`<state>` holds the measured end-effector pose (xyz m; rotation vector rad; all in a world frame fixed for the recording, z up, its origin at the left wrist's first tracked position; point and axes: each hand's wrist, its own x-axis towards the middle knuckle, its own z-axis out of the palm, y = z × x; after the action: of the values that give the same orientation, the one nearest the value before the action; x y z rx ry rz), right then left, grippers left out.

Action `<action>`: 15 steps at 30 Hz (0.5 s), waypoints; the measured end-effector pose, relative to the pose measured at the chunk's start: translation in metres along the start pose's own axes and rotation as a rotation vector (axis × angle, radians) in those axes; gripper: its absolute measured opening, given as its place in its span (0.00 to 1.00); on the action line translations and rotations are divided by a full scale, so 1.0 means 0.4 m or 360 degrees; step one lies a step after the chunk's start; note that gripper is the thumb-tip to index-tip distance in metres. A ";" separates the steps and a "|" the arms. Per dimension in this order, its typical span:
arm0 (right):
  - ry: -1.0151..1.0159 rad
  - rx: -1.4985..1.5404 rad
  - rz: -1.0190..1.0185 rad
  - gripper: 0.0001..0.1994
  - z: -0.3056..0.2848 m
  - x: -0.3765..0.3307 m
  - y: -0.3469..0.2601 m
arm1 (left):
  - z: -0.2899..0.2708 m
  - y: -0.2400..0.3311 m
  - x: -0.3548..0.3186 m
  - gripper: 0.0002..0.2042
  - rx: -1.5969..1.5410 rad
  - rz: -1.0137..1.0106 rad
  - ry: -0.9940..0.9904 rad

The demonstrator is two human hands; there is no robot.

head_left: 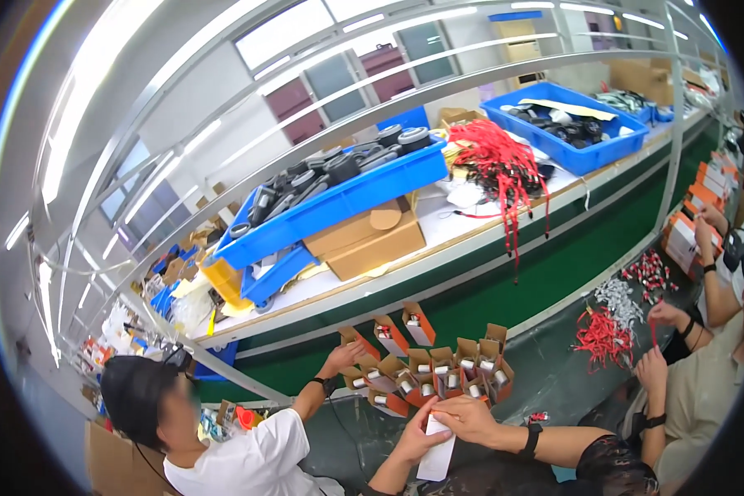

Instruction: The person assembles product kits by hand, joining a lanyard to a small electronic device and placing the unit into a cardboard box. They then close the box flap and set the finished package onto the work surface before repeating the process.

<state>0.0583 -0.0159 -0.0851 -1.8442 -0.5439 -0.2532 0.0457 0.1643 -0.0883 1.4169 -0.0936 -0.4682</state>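
In front of me, at the lower middle, my left hand (417, 436) and my right hand (469, 419) meet at a narrow white oblong piece (437, 456), perhaps folded paper or a slim carton. Fingers of both hands are closed at its upper end, and its lower part hangs toward me. Whether anything smaller sits between the fingertips I cannot make out. Just beyond my hands stands a cluster of small open orange-and-brown cartons (420, 362) with white items inside. A small red-and-white bundle (538, 417) lies on the dark work surface, right of my right hand.
At left, a person in white (240, 455) reaches to the cartons. At right, other people's hands (668, 318) work by red cables (603, 339) and white pieces (618, 299). Beyond the green belt (455, 302), a bench carries blue trays (347, 186) and red cords (500, 161).
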 end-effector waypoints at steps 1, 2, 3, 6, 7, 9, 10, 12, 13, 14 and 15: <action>0.0017 0.0003 -0.0032 0.13 0.011 -0.008 0.012 | -0.003 -0.012 -0.004 0.46 -0.0082 -0.0067 0.0039; -0.0052 -0.0019 -0.0045 0.15 0.016 -0.010 0.025 | -0.010 -0.026 -0.002 0.45 -0.0090 -0.0002 0.0062; -0.0114 -0.0014 -0.0049 0.15 0.020 -0.010 0.030 | -0.011 -0.038 -0.014 0.43 -0.0115 -0.0032 0.0175; -0.0457 0.0618 0.0701 0.19 0.038 -0.005 0.087 | -0.026 -0.069 -0.023 0.40 -0.0209 -0.0239 0.0286; -0.0296 0.0796 0.0734 0.20 0.045 -0.004 0.090 | -0.031 -0.068 -0.030 0.40 -0.0312 -0.0292 0.0254; -0.0475 0.0531 0.0783 0.21 0.032 -0.002 0.068 | -0.056 -0.110 -0.040 0.43 -0.0402 -0.0225 0.0198; -0.0400 0.0478 0.0717 0.20 0.040 -0.001 0.055 | -0.058 -0.112 -0.054 0.46 -0.0182 -0.0161 0.0181; -0.0376 0.0422 0.0656 0.19 0.062 -0.009 0.035 | -0.050 -0.107 -0.088 0.49 0.0117 -0.0081 0.0197; -0.0415 0.0420 0.0647 0.19 0.076 -0.003 0.040 | -0.053 -0.107 -0.097 0.50 0.0212 -0.0047 0.0228; -0.0471 0.0426 0.0578 0.19 0.085 0.008 0.043 | -0.060 -0.109 -0.100 0.51 0.0169 0.0017 0.0287; -0.0515 0.0433 0.0508 0.19 0.098 0.023 0.048 | -0.071 -0.111 -0.099 0.52 0.0090 0.0034 0.0332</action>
<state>0.0721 0.0181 -0.1103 -1.6810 -0.4682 0.3246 0.0079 0.2019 -0.1273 1.5111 0.0464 -0.3000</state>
